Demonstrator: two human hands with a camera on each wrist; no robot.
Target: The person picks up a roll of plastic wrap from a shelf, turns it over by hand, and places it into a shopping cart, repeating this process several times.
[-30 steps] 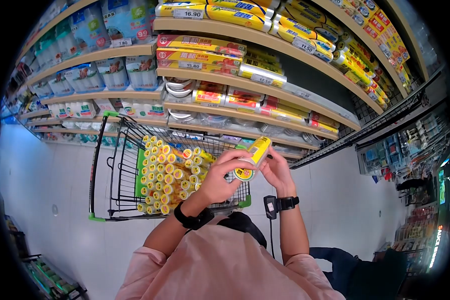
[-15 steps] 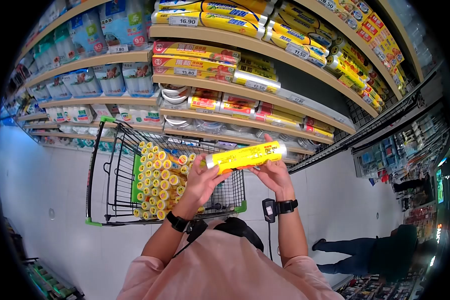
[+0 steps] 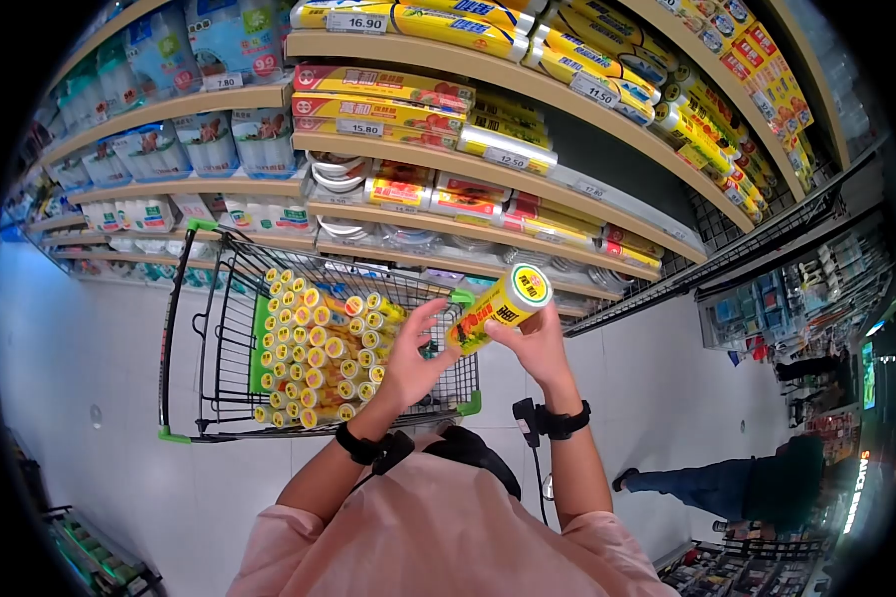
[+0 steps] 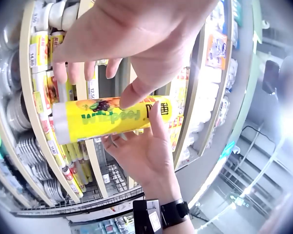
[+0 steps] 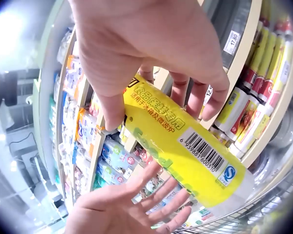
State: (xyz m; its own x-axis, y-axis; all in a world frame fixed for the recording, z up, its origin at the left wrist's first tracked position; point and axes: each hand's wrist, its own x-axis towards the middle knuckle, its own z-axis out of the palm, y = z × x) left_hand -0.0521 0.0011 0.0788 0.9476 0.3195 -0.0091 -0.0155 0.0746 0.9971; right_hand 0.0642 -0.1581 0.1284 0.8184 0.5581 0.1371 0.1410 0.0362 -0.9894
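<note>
Yellow: saw roll (image 3: 488, 316) near head-frame centre, aslant lengthwise, lower left to upper right; noted right hand (image 3: 540, 350) gripping upper end, left hand (image 3: 408, 360) with fingers spread, just left of lower end.

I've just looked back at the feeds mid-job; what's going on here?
A person's right hand grips a yellow roll near one end, holding it tilted in the air. The left hand is close to the other end, fingers spread; I can't tell whether it touches. Below and to the left, a shopping cart holds many yellow-and-white rolls, packed with their round ends showing. Store shelves with similar yellow packages stand in front.
</note>
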